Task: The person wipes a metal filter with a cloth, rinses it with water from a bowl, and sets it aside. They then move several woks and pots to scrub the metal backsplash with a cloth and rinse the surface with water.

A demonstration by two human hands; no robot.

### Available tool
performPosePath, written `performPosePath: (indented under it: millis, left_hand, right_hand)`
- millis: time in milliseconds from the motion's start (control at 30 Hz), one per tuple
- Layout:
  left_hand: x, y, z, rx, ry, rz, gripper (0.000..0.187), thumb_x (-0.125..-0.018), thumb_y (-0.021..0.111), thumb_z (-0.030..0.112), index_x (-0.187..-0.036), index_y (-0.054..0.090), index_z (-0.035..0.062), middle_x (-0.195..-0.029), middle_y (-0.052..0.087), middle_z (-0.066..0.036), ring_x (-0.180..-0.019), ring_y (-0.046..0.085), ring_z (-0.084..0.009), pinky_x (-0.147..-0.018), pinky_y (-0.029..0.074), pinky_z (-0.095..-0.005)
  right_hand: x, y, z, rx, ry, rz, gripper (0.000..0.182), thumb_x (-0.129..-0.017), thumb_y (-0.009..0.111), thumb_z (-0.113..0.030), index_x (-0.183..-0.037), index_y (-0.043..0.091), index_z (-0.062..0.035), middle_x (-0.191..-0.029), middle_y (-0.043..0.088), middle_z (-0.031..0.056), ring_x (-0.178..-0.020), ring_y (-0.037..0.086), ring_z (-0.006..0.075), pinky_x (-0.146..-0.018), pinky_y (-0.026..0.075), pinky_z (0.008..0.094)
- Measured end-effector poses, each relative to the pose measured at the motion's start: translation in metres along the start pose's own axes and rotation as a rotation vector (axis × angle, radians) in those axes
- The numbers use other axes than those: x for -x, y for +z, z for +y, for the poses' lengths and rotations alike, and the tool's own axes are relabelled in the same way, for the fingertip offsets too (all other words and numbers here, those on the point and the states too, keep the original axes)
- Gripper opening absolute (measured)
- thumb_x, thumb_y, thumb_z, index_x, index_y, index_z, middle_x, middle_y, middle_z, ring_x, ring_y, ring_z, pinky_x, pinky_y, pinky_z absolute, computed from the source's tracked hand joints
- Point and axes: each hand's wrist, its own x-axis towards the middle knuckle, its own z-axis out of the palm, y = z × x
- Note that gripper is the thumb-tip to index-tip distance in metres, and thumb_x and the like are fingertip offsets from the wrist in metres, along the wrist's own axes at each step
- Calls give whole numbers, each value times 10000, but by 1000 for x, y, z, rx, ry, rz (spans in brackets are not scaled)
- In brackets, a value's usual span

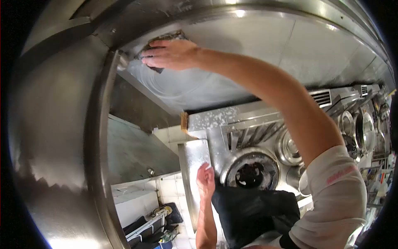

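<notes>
My right hand (172, 54) reaches to the upper left with its fingers spread over a dark scouring pad (156, 69), pressing it to the steel wall panel (257, 41). Parts of the pad stick out above and below the fingers. Whitish swirls of suds streak the panel around and below it. Lower down, my left hand (205, 178) is loosely curled, with no object showing in it. It is over the edge of a narrow steel ledge (195, 155) beside the cooking range.
White foam (211, 118) spots the steel shelf below the panel. A round wok burner (253, 172) is right of my left hand, with several pots and pans farther right. A steel hood edge (97, 133) runs down the left. Items lie on the tiled floor at lower left.
</notes>
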Motion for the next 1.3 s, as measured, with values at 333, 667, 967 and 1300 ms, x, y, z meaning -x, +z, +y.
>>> performPosePath:
  millis: [333, 667, 967, 1300]
  left_hand:
    - [-33, 47, 50, 176, 401, 86, 311, -965, 543, 57, -1259, 558, -44, -1231, 602, -131, -1009, 664, -246, -853, 525, -330]
    - [-125, 89, 317, -370, 1302, 131, 367, -949, 568, 32, -1303, 522, -55, -1384, 498, -232, -1278, 509, -358, -1020, 455, -429]
    - [-221, 169, 465, -1251, 1693, -330, 496, -963, 594, 180, -1418, 459, 34, -1540, 375, -162, -1450, 294, -362, -1154, 288, -498]
    - [-219, 190, 470, -1291, 1611, -478, 506, -1004, 540, 163, -1462, 388, 13, -1536, 386, -161, -1435, 339, -343, -1155, 302, -464]
  right_hand:
    - [168, 42, -39, -562, 145, -112, 429, -935, 513, -191, -1364, 523, -179, -1479, 458, 22, -1418, 335, 217, -1200, 240, 430]
    - [198, 4, 16, 3, 2190, 666, 487, -968, 419, -174, -1449, 433, -104, -1523, 384, 168, -1401, 312, 418, -1119, 232, 629]
    - [331, -22, 81, -128, 2469, 831, 440, -883, 572, -262, -1294, 529, -108, -1329, 512, 147, -1330, 409, 334, -1053, 316, 640]
    - [418, 92, -57, -727, 3138, 1062, 340, -951, 517, -289, -1197, 586, -65, -1284, 510, 173, -1249, 445, 346, -1000, 398, 514]
